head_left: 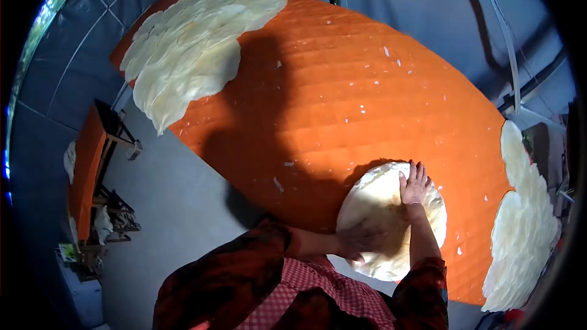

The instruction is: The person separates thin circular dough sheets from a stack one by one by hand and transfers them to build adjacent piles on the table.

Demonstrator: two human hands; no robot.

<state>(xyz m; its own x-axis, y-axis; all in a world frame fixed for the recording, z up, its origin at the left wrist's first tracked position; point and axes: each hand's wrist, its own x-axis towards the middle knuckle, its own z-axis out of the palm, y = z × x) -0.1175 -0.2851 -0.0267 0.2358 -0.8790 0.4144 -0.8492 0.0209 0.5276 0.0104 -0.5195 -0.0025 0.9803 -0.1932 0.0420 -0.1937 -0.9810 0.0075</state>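
Observation:
A round, pale flatbread (373, 198), apparently a stack of thin sheets with brownish patches, lies at the near edge of the orange-covered table. My right hand (416, 188) rests flat near its far right rim, fingers stretched out and thumb apart. Over the near left part of the bread is my left hand (361, 240), its fingers extended in shadow. Whether the left palm presses down or only hovers is hard to make out. Neither hand grips anything.
Overlapping pale flatbread sheets (189, 49) cover the table's far left end, and more sheets (523, 226) lie at the right end. White crumbs dot the orange cloth (342, 110). A smaller orange-topped table (85, 171) stands left across the grey floor. Metal poles (501, 30) rise behind.

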